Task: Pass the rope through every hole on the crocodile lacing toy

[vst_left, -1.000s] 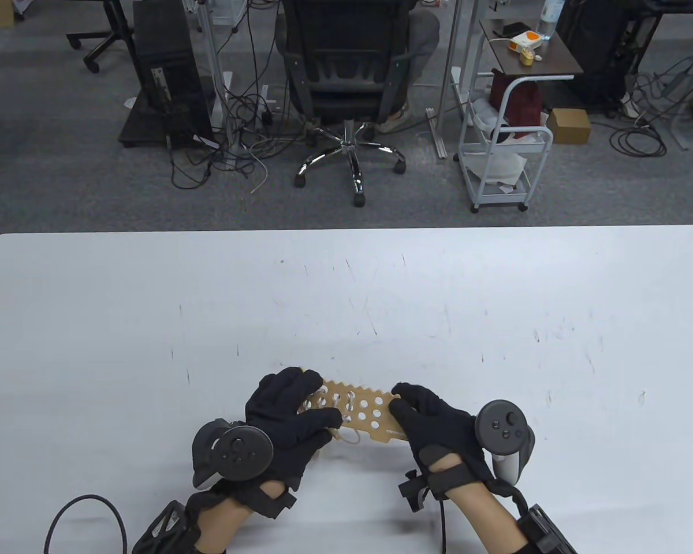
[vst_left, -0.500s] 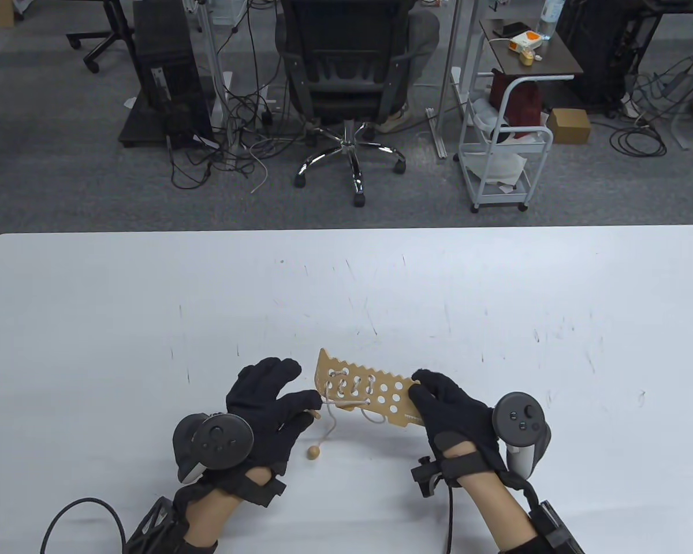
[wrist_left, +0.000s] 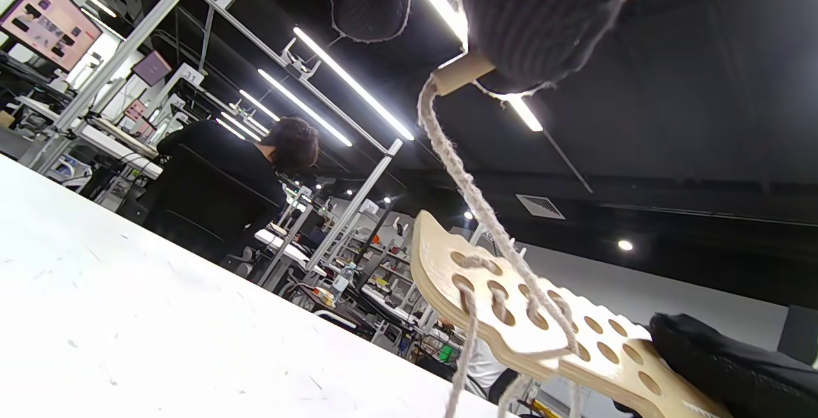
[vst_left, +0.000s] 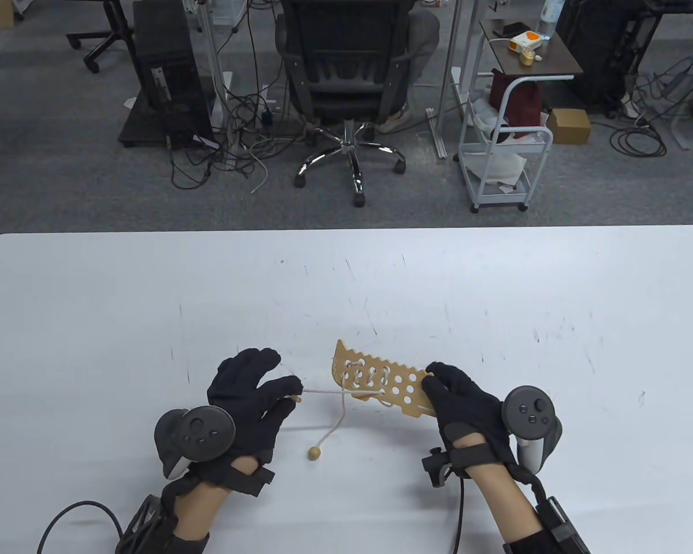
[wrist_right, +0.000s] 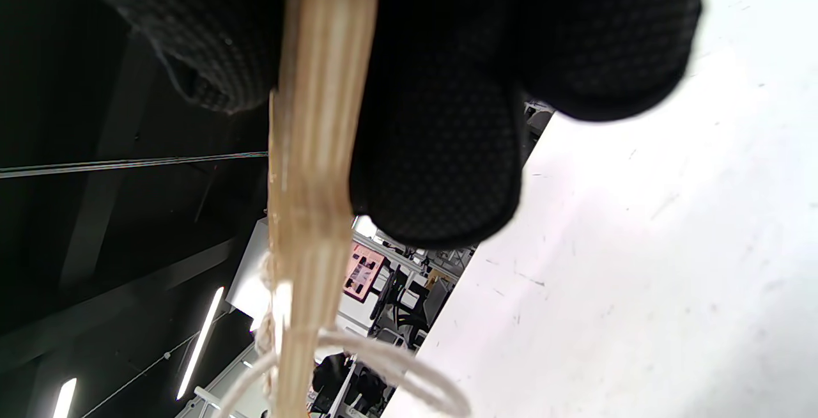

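In the table view, the flat tan wooden crocodile lacing board with rows of round holes [vst_left: 381,383] is held above the near middle of the white counter [vst_left: 346,288], tilted, its toothed edge facing far. The right hand [vst_left: 465,407] grips the board's right end, fingers closed over it. The left hand [vst_left: 248,398] is to the left of the board and apart from it; its thumb and forefinger pinch the small wooden needle tip [vst_left: 295,397] of the cream twisted rope [vst_left: 323,392], while the other fingers are spread. From that pinch the rope runs taut to the right, to the board's left end, where it is laced through several holes. A second stretch of rope hangs down from the board to a round tan wooden bead [vst_left: 314,453] lying on the counter, near the left hand. A black office chair [vst_left: 346,75] stands on the grey floor beyond the counter's far edge.

In the left wrist view, the gloved fingertips [wrist_left: 543,15] at the top clamp the wooden needle tip [wrist_left: 460,73], and the rope [wrist_left: 473,194] slants down to the board [wrist_left: 562,335], crossing its laced holes. The right hand [wrist_left: 728,360] shows at the board's right end.

In the right wrist view, the board [wrist_right: 316,149] is seen edge-on, squeezed between the gloved fingers [wrist_right: 441,149], with loops of rope [wrist_right: 383,360] at its lower end.
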`<state>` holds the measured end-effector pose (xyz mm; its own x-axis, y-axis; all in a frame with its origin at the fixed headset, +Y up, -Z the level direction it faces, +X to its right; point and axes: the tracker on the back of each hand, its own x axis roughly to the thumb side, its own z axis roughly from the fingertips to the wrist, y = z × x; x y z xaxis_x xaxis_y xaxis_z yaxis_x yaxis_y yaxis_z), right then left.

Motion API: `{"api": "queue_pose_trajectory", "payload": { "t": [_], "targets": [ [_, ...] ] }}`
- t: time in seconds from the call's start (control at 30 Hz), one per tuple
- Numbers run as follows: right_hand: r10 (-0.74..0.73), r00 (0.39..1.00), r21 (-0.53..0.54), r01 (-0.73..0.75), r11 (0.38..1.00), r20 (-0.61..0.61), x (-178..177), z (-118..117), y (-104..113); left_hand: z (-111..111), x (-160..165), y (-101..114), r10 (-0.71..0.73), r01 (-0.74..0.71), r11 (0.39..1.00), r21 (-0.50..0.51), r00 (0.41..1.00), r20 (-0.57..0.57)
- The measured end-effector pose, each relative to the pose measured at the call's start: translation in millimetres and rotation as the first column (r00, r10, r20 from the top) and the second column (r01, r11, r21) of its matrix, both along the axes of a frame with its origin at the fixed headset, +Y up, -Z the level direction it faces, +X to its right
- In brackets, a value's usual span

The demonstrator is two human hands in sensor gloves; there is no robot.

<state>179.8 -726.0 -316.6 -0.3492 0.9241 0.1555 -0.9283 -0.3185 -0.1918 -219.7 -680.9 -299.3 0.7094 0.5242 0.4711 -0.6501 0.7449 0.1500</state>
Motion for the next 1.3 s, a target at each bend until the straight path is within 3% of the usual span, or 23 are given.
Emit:
{"api": "queue_pose_trajectory", "payload": {
  "t": [1.03,1.3],
  "targets": [
    [-0.013,0.986,-0.072,0.025,0.997,0.163,42.3,-18.0,-16.0,-21.2,-63.9,-1.0,0.126,-0.131,0.991,-0.010,0.971,-0.205],
    [0.006,0.988,-0.054,0.003,0.999,0.156,39.6,-17.4,-14.6,-22.9,-65.9,-3.0,0.126,-0.134,0.991,-0.024,0.969,-0.211]
  ]
}}
